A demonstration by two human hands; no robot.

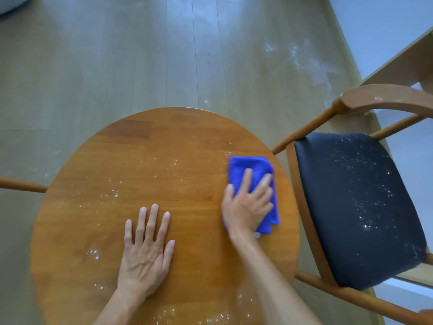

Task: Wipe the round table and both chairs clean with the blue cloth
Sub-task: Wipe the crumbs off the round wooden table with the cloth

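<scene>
The round wooden table fills the lower middle, speckled with white powder across its centre, left and near edge. A folded blue cloth lies on its right side. My right hand presses flat on the cloth with fingers spread. My left hand rests flat on the bare tabletop, fingers straight and holding nothing. To the right stands a wooden chair with a dark padded seat dusted with white specks. At the far left a wooden rail pokes out from under the table; what it belongs to is hidden.
Pale wood flooring stretches beyond the table, with white powder smears at the upper right. A light wooden board leans against the white wall behind the chair. A grey object shows at the top-left corner.
</scene>
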